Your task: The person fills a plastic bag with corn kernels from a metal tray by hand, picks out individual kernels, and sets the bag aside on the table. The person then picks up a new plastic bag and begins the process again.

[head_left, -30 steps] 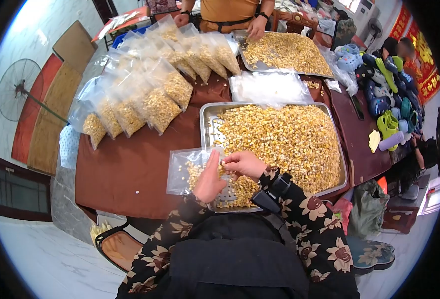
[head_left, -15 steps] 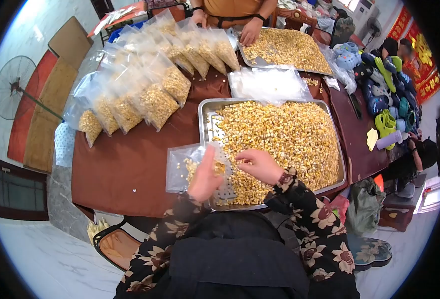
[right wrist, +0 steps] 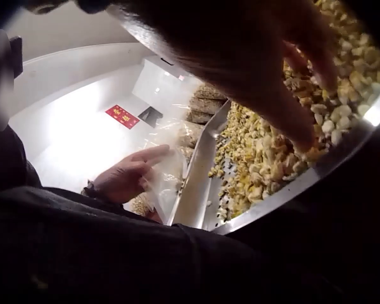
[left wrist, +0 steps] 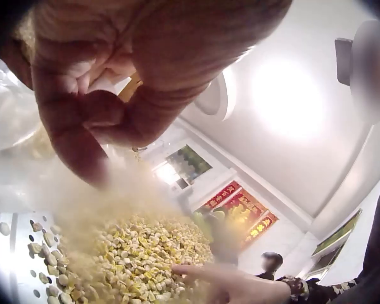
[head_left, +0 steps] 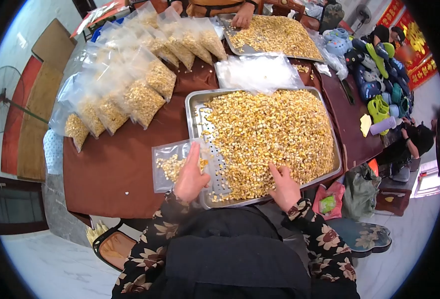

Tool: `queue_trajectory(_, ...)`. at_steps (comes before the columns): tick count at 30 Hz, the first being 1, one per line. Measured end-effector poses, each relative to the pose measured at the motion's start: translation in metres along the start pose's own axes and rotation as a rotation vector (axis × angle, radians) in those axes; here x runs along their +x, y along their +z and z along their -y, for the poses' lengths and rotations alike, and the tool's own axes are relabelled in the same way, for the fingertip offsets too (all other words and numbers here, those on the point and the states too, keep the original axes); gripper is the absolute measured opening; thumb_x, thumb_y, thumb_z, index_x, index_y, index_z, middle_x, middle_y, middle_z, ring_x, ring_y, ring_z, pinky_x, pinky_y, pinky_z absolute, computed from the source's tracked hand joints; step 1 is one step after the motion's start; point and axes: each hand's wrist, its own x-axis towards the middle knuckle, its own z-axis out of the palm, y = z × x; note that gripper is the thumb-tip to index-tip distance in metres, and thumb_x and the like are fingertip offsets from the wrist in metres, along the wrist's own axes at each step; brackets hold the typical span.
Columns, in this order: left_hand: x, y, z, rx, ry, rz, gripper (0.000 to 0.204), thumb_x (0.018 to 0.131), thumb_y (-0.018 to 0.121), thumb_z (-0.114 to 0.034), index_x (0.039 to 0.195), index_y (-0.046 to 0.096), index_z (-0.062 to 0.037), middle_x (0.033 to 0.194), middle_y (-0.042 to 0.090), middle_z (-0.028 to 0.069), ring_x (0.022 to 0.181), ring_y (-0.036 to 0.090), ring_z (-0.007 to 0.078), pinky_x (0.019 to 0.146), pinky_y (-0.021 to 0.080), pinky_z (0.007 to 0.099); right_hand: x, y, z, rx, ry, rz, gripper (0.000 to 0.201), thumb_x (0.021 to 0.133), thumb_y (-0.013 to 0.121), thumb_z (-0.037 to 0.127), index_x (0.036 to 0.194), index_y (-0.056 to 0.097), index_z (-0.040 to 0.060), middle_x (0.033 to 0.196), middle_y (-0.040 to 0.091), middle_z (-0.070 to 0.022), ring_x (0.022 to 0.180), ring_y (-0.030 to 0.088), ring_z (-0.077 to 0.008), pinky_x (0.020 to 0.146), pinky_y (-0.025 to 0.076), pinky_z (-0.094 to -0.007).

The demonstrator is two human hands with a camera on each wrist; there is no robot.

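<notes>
A perforated metal tray (head_left: 194, 115) holds a broad heap of yellow and whitish corn kernels (head_left: 275, 129). At its left edge my left hand (head_left: 189, 178) holds a clear plastic bag (head_left: 159, 180) with some kernels in it, the index finger pointing up and the other fingers bent, as the left wrist view shows. My right hand (head_left: 285, 190) is low over the near part of the heap, thumb and index finger spread. Its fingertips are right at the kernels in the right wrist view, where the left hand (right wrist: 123, 177) also appears beyond the tray rim.
Filled bags (head_left: 143, 99) stand in rows at the back left of the brown cloth (head_left: 105, 174). Behind my tray lie a stack of flat bags (head_left: 260, 74) and another corn tray (head_left: 280, 40), with a person's hand (head_left: 242, 17) over it. Clog shoes (head_left: 378, 108) are piled at right.
My right hand, pinching beside the left hand a second ago, has moved right and down to the near part of the heap, its fingers now spread. My left hand stays at the bag.
</notes>
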Motion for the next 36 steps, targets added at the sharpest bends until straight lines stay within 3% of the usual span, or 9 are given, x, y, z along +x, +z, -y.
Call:
queue_trajectory(7,0.003,0.004,-0.003,0.011,0.033,0.043,0.083,0.071,0.049,0.01,0.144,0.011,-0.0038,0.15,0.015,0.0125,0.061,0.045,0.0086,0.052,0.053,0.0257,0.046,0.023,0.031,0.19,0.066,-0.079,0.072,0.071,0.068,0.009,0.134,0.033,0.0147,0.115,0.041,-0.02,0.088,0.057,-0.0386,0.07,0.049,-0.0444)
queue_trajectory(10,0.003,0.002,-0.003,0.06,0.043,0.049,0.079,0.072,0.05,0.004,0.141,0.014,0.0049,0.149,0.016,0.0187,0.076,0.059,0.0186,0.058,0.051,0.0272,0.064,0.023,0.044,0.21,0.072,-0.062,0.064,0.076,0.064,0.011,0.133,0.035,0.0128,0.111,0.044,-0.0204,0.088,0.056,-0.0395,0.072,0.048,-0.0443)
queue_trajectory(16,0.005,0.002,-0.008,0.023,-0.019,0.085,0.079,0.072,0.051,0.004,0.142,0.013,0.0042,0.15,0.015,0.0182,0.083,0.059,0.02,0.057,0.052,0.0271,0.09,0.044,0.026,0.562,-0.114,-0.28,0.045,0.083,0.058,0.014,0.125,0.045,0.006,0.093,0.057,-0.018,0.088,0.058,-0.0375,0.077,0.046,-0.0416)
queue_trajectory(17,0.005,0.003,-0.007,0.027,-0.014,0.089,0.079,0.072,0.051,0.004,0.142,0.014,0.0041,0.149,0.015,0.019,0.085,0.059,0.0203,0.056,0.052,0.0268,0.09,0.036,0.023,0.628,-0.086,-0.143,0.033,0.088,0.055,0.016,0.118,0.049,0.0039,0.085,0.058,-0.0123,0.072,0.058,-0.0256,0.062,0.046,-0.0359)
queue_trajectory(18,0.006,0.004,-0.006,0.03,-0.008,0.093,0.079,0.072,0.051,0.004,0.142,0.014,0.0041,0.149,0.015,0.0197,0.087,0.06,0.0206,0.056,0.052,0.0266,0.091,0.03,0.023,0.623,-0.091,-0.141,0.033,0.088,0.055,0.016,0.118,0.049,0.0039,0.085,0.058,-0.0123,0.072,0.058,-0.0256,0.062,0.046,-0.0359)
queue_trajectory(20,0.006,0.007,-0.008,0.014,0.006,0.095,0.08,0.071,0.052,0.003,0.142,0.014,0.0045,0.149,0.015,0.0213,0.098,0.057,0.0239,0.062,0.052,0.028,0.091,0.012,0.031,1.383,0.3,0.387,0.022,0.092,0.051,0.016,0.11,0.052,0.0039,0.084,0.057,-0.0065,0.057,0.047,-0.0121,0.046,0.038,-0.0269)
queue_trajectory(21,0.006,0.008,-0.009,0.003,0.019,0.103,0.08,0.071,0.053,0.003,0.141,0.014,0.005,0.148,0.015,0.0228,0.108,0.055,0.0272,0.069,0.053,0.0293,0.088,0.001,0.041,1.491,0.267,0.439,0.015,0.094,0.048,0.016,0.105,0.052,0.0059,0.083,0.054,-0.0031,0.053,0.035,-0.0045,0.041,0.028,-0.0198)
queue_trajectory(28,0.009,0.013,0.006,0.076,0.109,0.079,0.08,0.069,0.056,0.001,0.14,0.017,0.0072,0.146,0.016,0.0268,0.135,0.021,0.0369,0.103,0.033,0.0342,0.097,-0.011,0.086,1.337,0.068,0.636,0.031,0.094,0.049,0.019,0.122,0.051,0.0045,0.081,0.055,-0.0017,0.054,0.047,-0.0066,0.042,0.036,-0.0202)
queue_trajectory(36,0.007,0.012,0.008,0.096,0.123,0.075,0.081,0.069,0.055,0.001,0.14,0.017,0.0064,0.146,0.016,0.027,0.134,0.024,0.0374,0.104,0.032,0.0357,0.104,-0.021,0.1,1.096,-0.02,0.62,0.034,0.094,0.047,0.018,0.125,0.051,0.0034,0.089,0.061,-0.003,0.058,0.056,-0.0068,0.047,0.045,-0.0203)
